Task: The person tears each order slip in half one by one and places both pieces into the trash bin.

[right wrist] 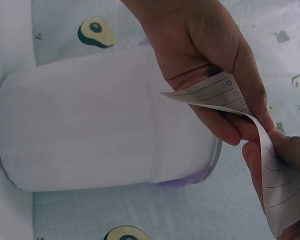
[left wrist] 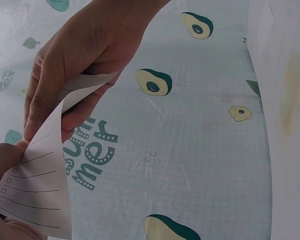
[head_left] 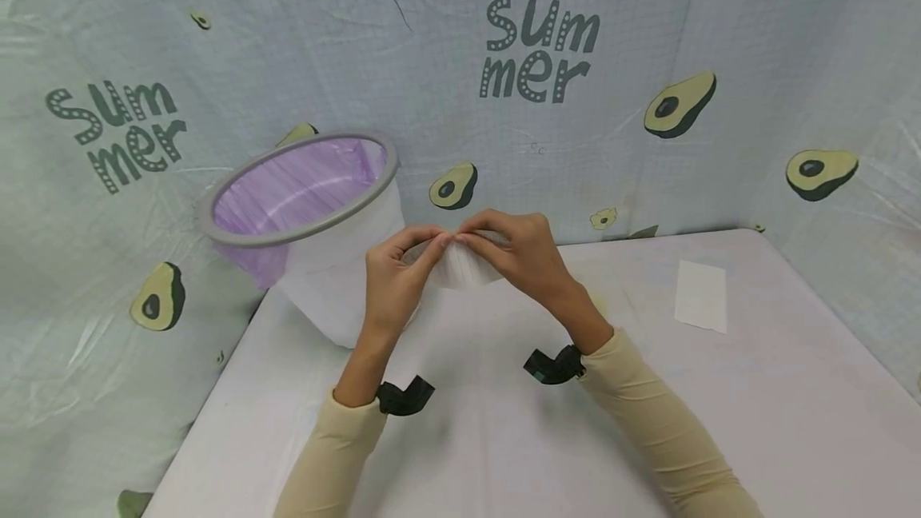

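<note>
Both hands are raised over the table, fingertips close together at the upper edge of a white paper sheet (head_left: 464,268). My left hand (head_left: 394,278) pinches the sheet between thumb and fingers. Right beside it, my right hand (head_left: 531,256) pinches the same edge. In the left wrist view the paper (left wrist: 42,182) bends in a curve and shows printed lines with small checkboxes. The right wrist view also shows the lined paper (right wrist: 282,185), its other end curling within the left hand (right wrist: 210,55).
A white bin (head_left: 345,278) with a grey rim (head_left: 331,222) and a purple liner bag (head_left: 295,182) stands at the left back of the table (head_left: 489,438). Another white sheet (head_left: 701,296) lies flat at the right. A printed curtain (head_left: 432,102) hangs behind.
</note>
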{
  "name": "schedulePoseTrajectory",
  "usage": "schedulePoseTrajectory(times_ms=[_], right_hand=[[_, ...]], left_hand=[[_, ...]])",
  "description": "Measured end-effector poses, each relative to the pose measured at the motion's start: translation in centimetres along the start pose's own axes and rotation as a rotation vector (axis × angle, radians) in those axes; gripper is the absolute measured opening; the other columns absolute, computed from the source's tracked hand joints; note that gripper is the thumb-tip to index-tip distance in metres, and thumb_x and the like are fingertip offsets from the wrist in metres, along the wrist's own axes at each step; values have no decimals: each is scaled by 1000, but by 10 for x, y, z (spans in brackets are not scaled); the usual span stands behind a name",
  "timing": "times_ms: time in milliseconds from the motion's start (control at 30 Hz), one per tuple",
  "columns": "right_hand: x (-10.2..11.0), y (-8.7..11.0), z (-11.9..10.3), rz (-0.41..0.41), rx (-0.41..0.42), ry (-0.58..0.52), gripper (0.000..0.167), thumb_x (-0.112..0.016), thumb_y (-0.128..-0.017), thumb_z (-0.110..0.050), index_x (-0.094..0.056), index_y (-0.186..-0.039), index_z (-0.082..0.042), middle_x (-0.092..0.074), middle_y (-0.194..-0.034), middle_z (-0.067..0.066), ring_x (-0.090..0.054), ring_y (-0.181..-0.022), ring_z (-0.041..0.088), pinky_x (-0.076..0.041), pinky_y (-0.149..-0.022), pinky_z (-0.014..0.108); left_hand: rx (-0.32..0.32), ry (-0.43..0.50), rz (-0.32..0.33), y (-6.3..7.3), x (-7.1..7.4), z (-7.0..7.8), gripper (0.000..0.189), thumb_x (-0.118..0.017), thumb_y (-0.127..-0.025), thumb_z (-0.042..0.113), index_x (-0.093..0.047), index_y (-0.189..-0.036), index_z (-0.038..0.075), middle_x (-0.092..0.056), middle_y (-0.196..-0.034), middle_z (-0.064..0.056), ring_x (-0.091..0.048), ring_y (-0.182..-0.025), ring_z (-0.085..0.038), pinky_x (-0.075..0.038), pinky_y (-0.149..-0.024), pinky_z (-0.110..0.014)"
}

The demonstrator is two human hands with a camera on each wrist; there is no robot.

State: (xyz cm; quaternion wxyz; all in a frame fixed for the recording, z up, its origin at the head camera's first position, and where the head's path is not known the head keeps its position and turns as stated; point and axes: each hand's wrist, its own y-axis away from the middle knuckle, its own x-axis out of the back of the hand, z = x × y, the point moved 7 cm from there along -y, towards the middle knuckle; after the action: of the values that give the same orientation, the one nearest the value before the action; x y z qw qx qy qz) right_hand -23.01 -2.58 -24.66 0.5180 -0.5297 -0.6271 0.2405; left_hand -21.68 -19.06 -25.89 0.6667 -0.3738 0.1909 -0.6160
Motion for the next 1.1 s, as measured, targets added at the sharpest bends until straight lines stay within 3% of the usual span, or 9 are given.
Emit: schedulePoseTrajectory(times_ms=[567,1100], right_hand=[[6,-4,-6,80,54,13,10,-79,-87,-3,-75,-96,-2,-77,-89,7,-75,-78,18,-60,-68,33],[-6,-15,-7,136,100,-41,10,-79,-87,-2,-75,-96,-2,-77,-89,8,-75,-79,18,-60,-69,32]], left_hand=[[74,37,28,-7,-1,4,17,-75,-93,12,-77,-97,-4,-75,-94,-15,-70,-92,-16,-57,-81,-29],[105,34,58,-13,15,7,14,-76,-92,8,-76,-96,-6,-74,-92,-18,-69,-88,-15,-56,-77,-24]])
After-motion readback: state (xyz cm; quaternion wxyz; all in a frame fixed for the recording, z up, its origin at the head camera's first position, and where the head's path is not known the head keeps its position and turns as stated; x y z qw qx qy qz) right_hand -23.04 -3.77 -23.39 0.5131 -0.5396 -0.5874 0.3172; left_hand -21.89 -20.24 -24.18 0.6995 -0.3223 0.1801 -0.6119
